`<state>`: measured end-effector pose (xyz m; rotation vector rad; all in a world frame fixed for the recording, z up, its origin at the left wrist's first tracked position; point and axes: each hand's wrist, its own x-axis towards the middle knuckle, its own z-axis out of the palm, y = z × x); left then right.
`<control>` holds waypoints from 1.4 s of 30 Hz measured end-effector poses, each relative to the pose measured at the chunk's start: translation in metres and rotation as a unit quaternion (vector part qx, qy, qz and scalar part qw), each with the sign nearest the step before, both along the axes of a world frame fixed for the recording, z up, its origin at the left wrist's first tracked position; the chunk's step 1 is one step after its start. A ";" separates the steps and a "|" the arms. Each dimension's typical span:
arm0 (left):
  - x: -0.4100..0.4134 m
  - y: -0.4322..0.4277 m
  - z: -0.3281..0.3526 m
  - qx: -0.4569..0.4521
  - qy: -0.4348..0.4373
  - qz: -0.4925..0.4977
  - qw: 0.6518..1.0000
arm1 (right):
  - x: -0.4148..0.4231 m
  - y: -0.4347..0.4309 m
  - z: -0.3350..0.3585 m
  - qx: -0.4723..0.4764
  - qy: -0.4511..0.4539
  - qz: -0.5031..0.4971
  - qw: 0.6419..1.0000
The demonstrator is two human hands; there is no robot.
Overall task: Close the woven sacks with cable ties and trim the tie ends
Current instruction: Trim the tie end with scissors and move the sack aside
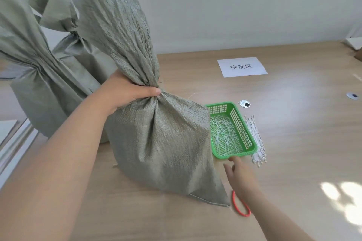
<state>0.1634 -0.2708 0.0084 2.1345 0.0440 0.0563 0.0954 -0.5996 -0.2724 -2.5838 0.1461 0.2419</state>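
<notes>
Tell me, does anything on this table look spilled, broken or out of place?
Nothing stands out. The cut tie ends lie inside the green basket, the fresh cable ties sit bundled beside it, and the left hand grips the gathered neck of the front sack.

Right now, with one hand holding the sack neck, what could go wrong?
1. Only the left hand grips the sack at its gathered neck, with no tie visible there; if the grip slackens, the gathers may spread open.
2. The right hand hovers near the basket rim; reaching for the ties beside it could nudge the basket and scatter the offcuts.
</notes>
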 end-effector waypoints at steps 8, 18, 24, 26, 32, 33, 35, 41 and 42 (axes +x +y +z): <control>-0.008 0.025 0.004 0.112 -0.041 -0.013 0.993 | 0.002 0.073 0.134 0.395 -0.146 0.053 0.905; -0.069 0.071 -0.095 -0.150 0.004 0.062 0.987 | -0.007 0.090 0.132 0.427 -0.106 0.021 0.898; -0.091 0.073 -0.168 -0.189 0.107 0.062 0.974 | -0.019 0.100 0.124 0.434 -0.055 -0.016 0.899; -0.092 0.075 -0.180 -0.194 0.102 0.049 0.974 | -0.022 0.103 0.121 0.430 -0.045 -0.028 0.901; -0.095 0.083 -0.184 -0.194 0.049 0.044 0.979 | -0.033 0.121 0.128 0.423 -0.073 -0.052 0.902; -0.097 0.086 -0.181 -0.201 0.040 0.040 0.978 | -0.035 0.127 0.133 0.424 -0.081 -0.054 0.900; -0.096 0.093 -0.178 -0.209 0.024 0.033 0.977 | -0.037 0.132 0.144 0.420 -0.096 -0.053 0.901; -0.071 0.109 -0.125 -0.199 -0.030 0.004 0.980 | -0.014 0.150 0.202 0.405 -0.155 -0.037 0.901; -0.062 0.110 -0.115 -0.201 -0.033 -0.004 0.979 | -0.004 0.149 0.211 0.403 -0.164 -0.031 0.900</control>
